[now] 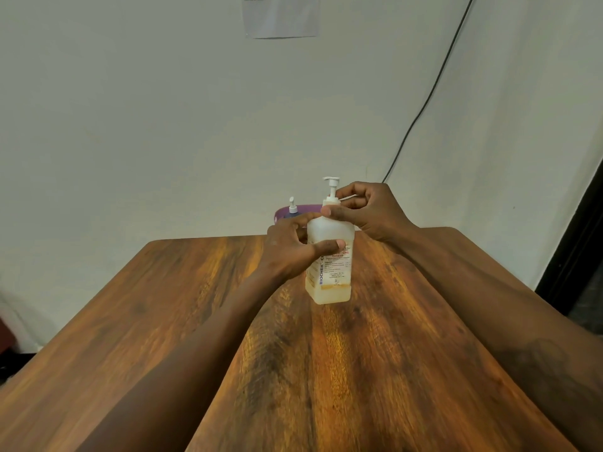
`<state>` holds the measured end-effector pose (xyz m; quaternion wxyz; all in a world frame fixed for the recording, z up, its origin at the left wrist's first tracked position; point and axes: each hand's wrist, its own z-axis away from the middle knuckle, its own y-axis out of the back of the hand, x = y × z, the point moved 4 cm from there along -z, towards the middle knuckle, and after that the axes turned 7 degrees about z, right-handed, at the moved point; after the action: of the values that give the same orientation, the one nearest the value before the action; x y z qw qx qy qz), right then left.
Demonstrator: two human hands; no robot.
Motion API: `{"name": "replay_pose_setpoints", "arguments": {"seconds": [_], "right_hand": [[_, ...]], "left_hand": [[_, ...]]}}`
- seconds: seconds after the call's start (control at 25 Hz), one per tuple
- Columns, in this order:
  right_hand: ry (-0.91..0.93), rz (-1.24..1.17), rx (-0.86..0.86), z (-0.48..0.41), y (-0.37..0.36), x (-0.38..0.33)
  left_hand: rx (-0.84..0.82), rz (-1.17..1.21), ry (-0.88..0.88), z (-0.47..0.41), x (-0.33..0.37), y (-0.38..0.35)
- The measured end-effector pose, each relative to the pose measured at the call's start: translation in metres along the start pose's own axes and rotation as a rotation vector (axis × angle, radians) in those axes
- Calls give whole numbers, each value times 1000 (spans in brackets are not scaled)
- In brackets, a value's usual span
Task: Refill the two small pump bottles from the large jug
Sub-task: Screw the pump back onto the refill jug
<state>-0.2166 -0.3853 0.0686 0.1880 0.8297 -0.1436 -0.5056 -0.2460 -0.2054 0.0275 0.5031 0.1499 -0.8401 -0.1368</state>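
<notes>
Gripped round its shoulder by the left hand (pixel 293 247), the pump bottle (pixel 330 275) is held nearly upright over the table (pixel 130 305) (little liquid in its bottom), its pump collar, straight above that grip, pinched by the right hand (pixel 368 215).

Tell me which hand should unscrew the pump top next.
The right hand: its fingers pinch the pump collar, while the left hand grips the bottle by its body, free to steady it.
</notes>
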Motion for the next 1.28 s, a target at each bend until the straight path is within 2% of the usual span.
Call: {"name": "replay_pose_setpoints", "arguments": {"seconds": [0.28,0.4,0.48,0.6,0.68,0.8,0.92,1.04,1.2,1.28], "right_hand": [[-69,308,108,-3,5,-6],[-134,398,141,0,-2,-10],[-135,294,112,1,-2,-10],[-93,-79,-60,3,-3,-8],[-53,-209,-142,4,-5,-5],[14,-128,-23,4,-1,-5],[-92,-73,71,1,4,-6],[-132,-45,-41,-1,3,-8],[-8,-191,-248,8,-5,-22],[41,-175,-213,10,-2,-25]], "left_hand": [[46,-174,-96,6,10,-4],[36,-131,-110,5,19,-9],[48,-88,-105,3,22,-9],[98,-50,-86,-1,17,0],[115,-34,-83,-2,14,3],[106,-42,-106,1,16,3],[116,-64,-120,5,16,4],[110,-61,-135,7,16,4],[101,-21,-126,7,18,9],[82,12,-115,8,18,9]]}}
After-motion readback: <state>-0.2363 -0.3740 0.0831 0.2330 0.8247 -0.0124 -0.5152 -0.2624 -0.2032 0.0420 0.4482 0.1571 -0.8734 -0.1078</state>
